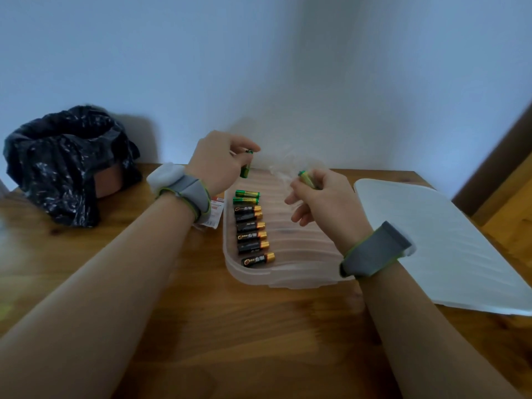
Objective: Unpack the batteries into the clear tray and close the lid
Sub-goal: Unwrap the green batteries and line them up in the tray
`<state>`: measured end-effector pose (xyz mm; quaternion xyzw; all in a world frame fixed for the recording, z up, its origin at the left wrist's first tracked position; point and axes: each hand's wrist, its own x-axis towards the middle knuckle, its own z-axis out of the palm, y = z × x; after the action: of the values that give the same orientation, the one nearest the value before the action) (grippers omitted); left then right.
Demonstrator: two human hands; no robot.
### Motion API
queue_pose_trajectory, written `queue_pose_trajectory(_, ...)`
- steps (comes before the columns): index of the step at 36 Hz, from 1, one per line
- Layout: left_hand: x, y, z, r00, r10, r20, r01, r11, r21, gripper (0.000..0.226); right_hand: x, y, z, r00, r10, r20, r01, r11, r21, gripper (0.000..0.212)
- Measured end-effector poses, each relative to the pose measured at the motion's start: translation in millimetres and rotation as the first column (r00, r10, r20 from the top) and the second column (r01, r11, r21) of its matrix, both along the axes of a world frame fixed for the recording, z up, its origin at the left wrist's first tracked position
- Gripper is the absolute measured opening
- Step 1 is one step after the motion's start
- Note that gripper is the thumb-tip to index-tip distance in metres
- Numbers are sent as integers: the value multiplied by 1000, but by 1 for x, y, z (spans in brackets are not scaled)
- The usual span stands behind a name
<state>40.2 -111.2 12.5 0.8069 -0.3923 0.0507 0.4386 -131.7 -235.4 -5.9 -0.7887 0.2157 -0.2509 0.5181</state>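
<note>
**Green cells going into the ribbed tray**

The left hand (217, 159) is pinching a green cylindrical battery (245, 168) upright in closed fingers above the clear ribbed plastic tray (288, 272). The right hand (325, 203) is gripping another green battery (307, 179) and crinkled clear wrap. I'd be laying each flat in the next free groove. The white flat lid (431, 240) is lying rightmost on the wooden surface (201, 326).

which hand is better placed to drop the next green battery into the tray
Left. The left hand holds a bare green battery just above the clear tray, near the filled row. The right hand grips one beside clear wrapping.
</note>
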Motion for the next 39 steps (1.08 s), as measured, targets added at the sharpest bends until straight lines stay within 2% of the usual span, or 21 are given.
queue_pose_trajectory(3,0,-8,-2,999,1,33,-2,1000,30,22,0,0,-1,1000,5,-23,-4,1000,8,12)
queue_pose_trajectory(10,8,-18,-5,993,-3,121,-29,965,260,17,1,0,0,999,-13,-47,13,1000,8,12)
queue_pose_trajectory(19,12,-31,-2,974,-61,216,-53,872,486,20,0,-1,0,997,-36,-74,34,999,-25,11)
queue_pose_trajectory(29,16,-42,-7,955,-135,262,-53,796,603,19,2,-2,-2,992,-78,-104,70,994,-80,17)
queue_pose_trajectory(39,18,-46,-10,959,-155,239,-27,787,616,19,2,-1,-3,992,-58,-115,46,993,-106,14)
